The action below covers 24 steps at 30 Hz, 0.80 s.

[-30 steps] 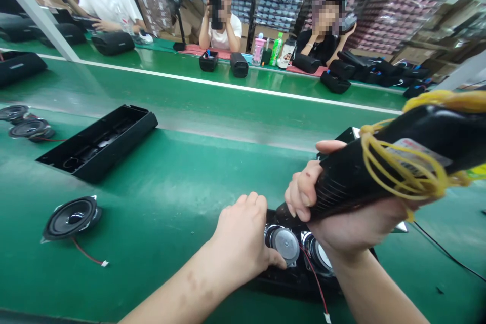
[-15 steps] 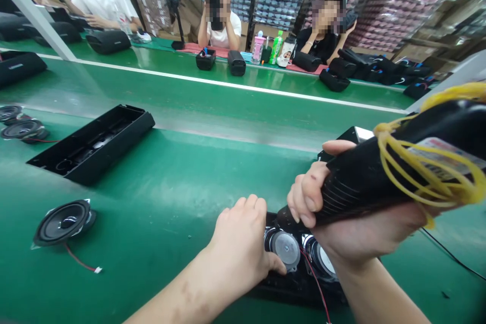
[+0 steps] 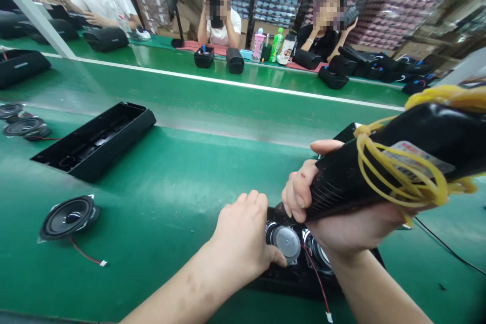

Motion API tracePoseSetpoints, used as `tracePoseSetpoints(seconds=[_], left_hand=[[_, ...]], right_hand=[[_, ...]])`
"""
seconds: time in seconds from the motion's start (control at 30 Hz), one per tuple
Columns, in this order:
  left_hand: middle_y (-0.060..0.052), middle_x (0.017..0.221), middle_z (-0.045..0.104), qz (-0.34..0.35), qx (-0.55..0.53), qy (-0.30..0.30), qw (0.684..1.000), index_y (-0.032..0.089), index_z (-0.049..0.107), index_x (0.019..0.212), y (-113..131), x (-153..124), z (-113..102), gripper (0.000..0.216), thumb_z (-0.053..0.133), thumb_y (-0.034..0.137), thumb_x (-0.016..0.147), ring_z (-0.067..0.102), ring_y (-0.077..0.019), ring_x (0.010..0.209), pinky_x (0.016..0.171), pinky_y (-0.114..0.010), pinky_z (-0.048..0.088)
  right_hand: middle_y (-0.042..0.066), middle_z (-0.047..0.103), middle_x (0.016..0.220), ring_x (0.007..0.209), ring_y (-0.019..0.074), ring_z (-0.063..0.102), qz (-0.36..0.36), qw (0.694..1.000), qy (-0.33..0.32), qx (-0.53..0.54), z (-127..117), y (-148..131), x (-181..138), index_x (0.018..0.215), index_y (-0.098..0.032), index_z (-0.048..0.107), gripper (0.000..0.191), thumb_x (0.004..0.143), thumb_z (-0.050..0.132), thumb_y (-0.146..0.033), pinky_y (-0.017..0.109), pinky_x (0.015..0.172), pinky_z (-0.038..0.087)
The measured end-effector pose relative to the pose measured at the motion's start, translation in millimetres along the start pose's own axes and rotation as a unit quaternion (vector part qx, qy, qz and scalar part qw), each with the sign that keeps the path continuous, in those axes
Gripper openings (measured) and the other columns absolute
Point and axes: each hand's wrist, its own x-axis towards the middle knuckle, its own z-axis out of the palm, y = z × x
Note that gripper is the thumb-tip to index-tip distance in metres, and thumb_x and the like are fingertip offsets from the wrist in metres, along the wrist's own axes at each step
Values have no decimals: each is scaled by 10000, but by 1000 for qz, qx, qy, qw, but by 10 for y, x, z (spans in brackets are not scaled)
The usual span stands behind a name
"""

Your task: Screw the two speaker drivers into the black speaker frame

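My right hand [image 3: 345, 217] is wrapped around a black electric screwdriver [image 3: 341, 177], which has yellow elastic bands [image 3: 402, 167] tied about its body. The tool slants down to the left, its nose over a black speaker panel [image 3: 292, 283]; the tip itself is hidden. Closed over the panel's left end is my left hand [image 3: 243, 233], its thumb against a round speaker driver [image 3: 287, 244] lying magnet side up. A second speaker driver [image 3: 319, 253] sits beside it, partly covered by my right wrist. A red-and-black lead [image 3: 321, 283] with a white plug runs toward me.
A loose speaker [image 3: 69, 217] lies at left on the green bench [image 3: 170, 182]. Behind it stands an open black speaker housing [image 3: 94, 142], with more speakers [image 3: 25, 125] farther left. Across the bench sit several people near bottles [image 3: 276, 45] and speaker cases [image 3: 235, 61].
The screwdriver and my right hand have shifted slightly left and down. My left hand keeps its hold on the panel. The view has moved a little.
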Motion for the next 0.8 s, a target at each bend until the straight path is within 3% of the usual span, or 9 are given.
tracePoseSetpoints(seconds=[0.2, 0.3, 0.43, 0.57, 0.67, 0.8], left_hand=[[-59, 1170, 660, 5, -6, 0, 1000, 208, 575, 1063, -8, -3, -9, 708, 1022, 516, 609, 638, -323, 1144, 964, -482, 572], [-63, 1181, 662, 11, -7, 3, 1000, 205, 575, 1073, -11, -1, -3, 713, 1023, 512, 610, 636, -324, 1149, 977, -484, 568], [-74, 1195, 663, 15, -11, 6, 1000, 192, 588, 1112, -21, -5, 13, 738, 1025, 505, 608, 634, -329, 1158, 989, -485, 566], [-69, 1248, 659, 21, -17, 15, 1000, 199, 600, 1180, -33, -15, 24, 755, 1026, 477, 621, 622, -317, 1211, 1029, -455, 545], [-64, 1200, 683, 17, -13, 22, 1000, 201, 620, 1105, -33, -21, 26, 709, 1033, 477, 599, 638, -328, 1187, 992, -467, 543], [-54, 1148, 705, 11, -5, 33, 999, 194, 637, 1048, -26, -27, 22, 691, 1038, 497, 573, 657, -341, 1154, 949, -506, 524]], right_hand=[[3, 653, 598, 397, 184, 517, 10, 997, -71, -3, -55, -11, 44, 1138, -292, 735, 695, 732, 758, -855, 314, 343, 466], [-1, 637, 601, 386, 166, 487, -7, 999, -54, 5, -62, 10, 49, 1147, -287, 726, 692, 811, 643, -886, 285, 327, 426], [-6, 638, 630, 398, 182, 510, -13, 994, -102, -21, -96, 53, 26, 1221, -312, 682, 723, 843, 557, -915, 314, 341, 453], [-20, 584, 600, 379, 152, 470, -9, 998, -55, -13, -18, 98, -37, 1113, -277, 704, 736, 773, 645, -927, 274, 329, 403], [-32, 542, 566, 355, 122, 408, -1, 1000, -22, 20, 71, 138, -80, 1033, -255, 680, 749, 774, 602, -953, 227, 317, 317], [-41, 537, 559, 365, 135, 404, 47, 996, -70, 42, 60, 191, -97, 1060, -263, 620, 695, 831, 571, -917, 236, 343, 316]])
